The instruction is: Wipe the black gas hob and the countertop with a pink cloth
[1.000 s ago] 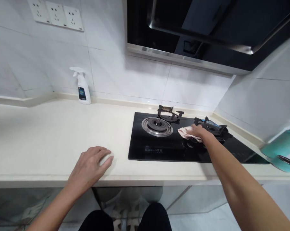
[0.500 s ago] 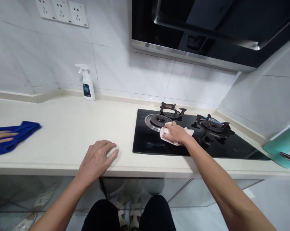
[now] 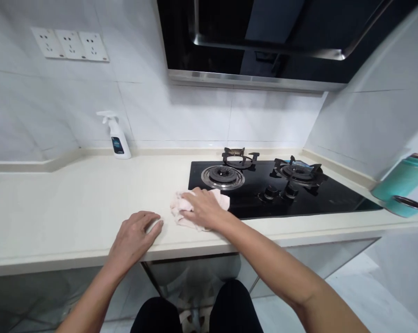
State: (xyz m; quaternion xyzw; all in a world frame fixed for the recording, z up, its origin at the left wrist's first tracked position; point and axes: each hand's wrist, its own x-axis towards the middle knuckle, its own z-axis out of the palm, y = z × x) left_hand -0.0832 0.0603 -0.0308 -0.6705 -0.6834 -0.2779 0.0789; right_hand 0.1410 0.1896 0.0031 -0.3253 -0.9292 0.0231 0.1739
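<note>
Hands first: the right hand lies palm down on a pale pink cloth, fingers spread over it and curled a little at the tips, pressing it flat rather than gripping it from below. That cloth sits on the cream bench, its far corner reaching over the front left edge of the black glass hob. The left hand rests flat on the bench just beside the cloth, on its left, near the front edge; its fingers are loosely open, pointing toward the cloth, and it holds nothing. Whether the fingertips touch the cloth is hard to tell; they look just short of it.

On the hob, the left burner shows its bare metal ring, and a loose black pan support stands behind it. The right burner carries its own pan support, with two black knobs in front of it. A white spray bottle stands upright against the tiled wall, well apart from the hands to the left. Above it is a row of three wall sockets. A dark range hood hangs over the hob. At the right edge, two teal canisters show, partly cut off.
</note>
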